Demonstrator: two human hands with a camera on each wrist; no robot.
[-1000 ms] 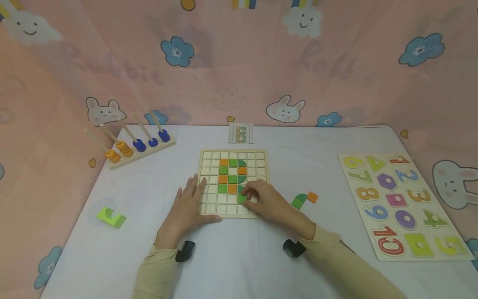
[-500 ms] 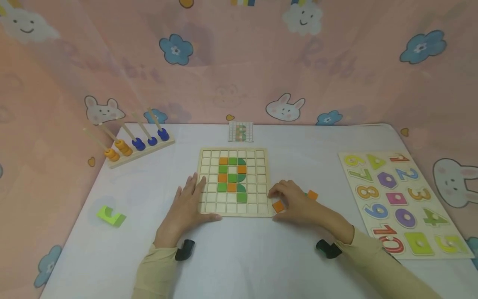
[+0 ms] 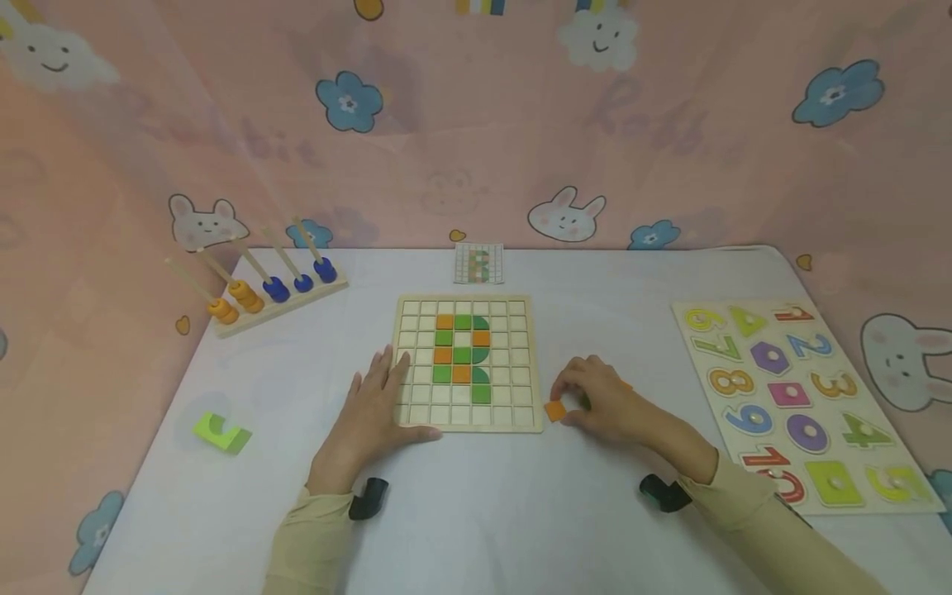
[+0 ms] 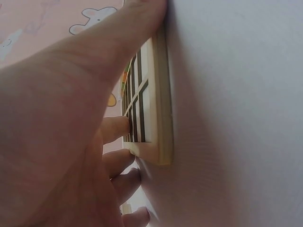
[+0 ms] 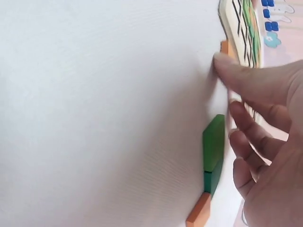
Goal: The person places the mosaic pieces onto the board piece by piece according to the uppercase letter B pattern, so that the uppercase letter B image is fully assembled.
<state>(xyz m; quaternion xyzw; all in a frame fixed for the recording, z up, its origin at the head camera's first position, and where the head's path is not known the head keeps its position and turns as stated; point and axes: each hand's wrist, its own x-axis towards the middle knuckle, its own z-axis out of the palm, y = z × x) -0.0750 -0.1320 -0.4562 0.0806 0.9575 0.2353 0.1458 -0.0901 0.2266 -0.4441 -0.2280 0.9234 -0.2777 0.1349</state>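
Note:
A wooden grid board (image 3: 513, 408) lies flat on the table, with orange and green tiles set in a letter R. The left hand (image 3: 372, 401) rests spread at the board's left side, fingers along its edge and thumb at the front edge. Just right of the board, the right hand (image 3: 602, 401) pinches a square orange tile (image 3: 554, 411) between thumb and index finger. In the right wrist view, the thumb tip overlaps that tile, and the other fingers are curled. Below them lie a green tile (image 5: 214, 146), a dark green tile (image 5: 215, 178) and another orange tile (image 5: 199, 213).
A printed pattern card (image 3: 479, 264) lies behind the board. At the back left stands a bead counting rack (image 3: 278, 307). A lime green notched block (image 3: 223, 434) is on the left. A number and shape puzzle board (image 3: 803, 405) lies on the right.
The right hand has left the grid board, where a green tile now sits in the R's lower right. It has moved right to the orange tile beside the board. The left hand stays put.

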